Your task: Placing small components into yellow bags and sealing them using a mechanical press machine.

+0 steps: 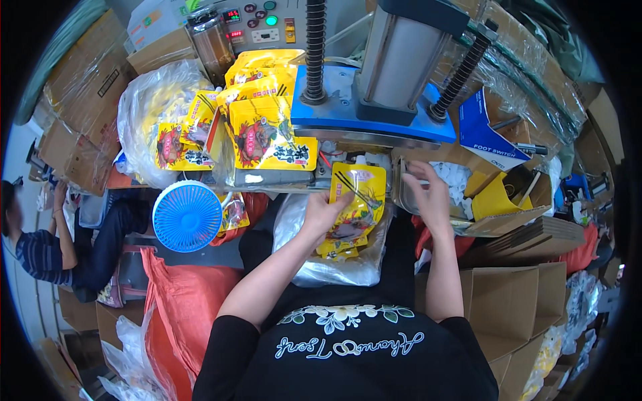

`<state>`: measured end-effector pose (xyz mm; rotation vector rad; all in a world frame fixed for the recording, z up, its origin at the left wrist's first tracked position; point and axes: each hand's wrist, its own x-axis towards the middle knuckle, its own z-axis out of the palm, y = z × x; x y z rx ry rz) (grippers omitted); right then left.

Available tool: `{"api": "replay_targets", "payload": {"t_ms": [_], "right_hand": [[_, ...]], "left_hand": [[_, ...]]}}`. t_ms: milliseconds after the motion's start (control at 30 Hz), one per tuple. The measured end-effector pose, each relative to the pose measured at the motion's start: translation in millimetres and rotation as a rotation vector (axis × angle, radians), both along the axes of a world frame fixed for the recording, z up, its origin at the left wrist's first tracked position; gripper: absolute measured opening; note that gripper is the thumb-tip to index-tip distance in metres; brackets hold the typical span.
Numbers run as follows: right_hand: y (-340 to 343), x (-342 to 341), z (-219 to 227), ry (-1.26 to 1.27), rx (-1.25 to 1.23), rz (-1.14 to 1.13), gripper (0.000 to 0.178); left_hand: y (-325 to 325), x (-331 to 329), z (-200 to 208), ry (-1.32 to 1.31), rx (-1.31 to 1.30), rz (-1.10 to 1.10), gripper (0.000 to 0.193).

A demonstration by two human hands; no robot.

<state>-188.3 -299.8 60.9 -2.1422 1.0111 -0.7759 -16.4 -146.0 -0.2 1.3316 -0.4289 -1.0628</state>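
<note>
My left hand [326, 214] is closed on the edge of a yellow printed pouch [361, 194]. It is upright in front of the press, and a small white piece [361, 160] shows at its top edge. Below it, a clear plastic bag [291, 227] on my lap holds more yellow pouches [341, 248]. My right hand [431, 197] is raised at the rim of a clear tray [405, 200] of small white plastic pieces [455, 179]. Its fingers are apart, with nothing visible between them. Over the work spot stands a press with a blue plate [334, 87].
Yellow pouches [257, 130] are piled left of the press, beside a stuffed clear bag [144, 127]. A blue fan [187, 216] stands in front of them. Cardboard boxes [498, 301] and a red sack [180, 294] flank me. Another person [40, 240] sits at far left.
</note>
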Motion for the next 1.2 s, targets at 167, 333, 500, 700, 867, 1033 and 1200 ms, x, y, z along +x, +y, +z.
{"api": "replay_targets", "payload": {"t_ms": [167, 333, 500, 700, 867, 1033, 1200], "right_hand": [[-23, -32, -25, 0.312, -0.317, -0.006, 0.025], [-19, -20, -50, 0.203, -0.371, 0.08, 0.017], [-35, -30, -64, -0.13, 0.176, 0.066, 0.016], [-33, -38, -52, -0.223, 0.27, 0.016, 0.021], [15, -6, -3, -0.16, 0.185, 0.106, 0.019], [53, 17, 22, 0.063, 0.004, 0.478, 0.022], [52, 25, -1, 0.022, 0.38, 0.549, 0.027]], "left_hand": [[-16, 6, 0, 0.228, -0.07, 0.075, 0.025], [-6, 38, -2, -0.413, 0.039, -0.041, 0.03], [31, 87, 5, -1.587, 0.227, 0.358, 0.054], [77, 83, 5, -1.348, 0.129, 0.338, 0.013], [80, 42, 26, -0.671, -0.022, 0.192, 0.009], [77, 10, -28, -0.671, -0.116, 0.069, 0.016], [75, -6, -28, -0.404, -0.052, -0.107, 0.02]]}}
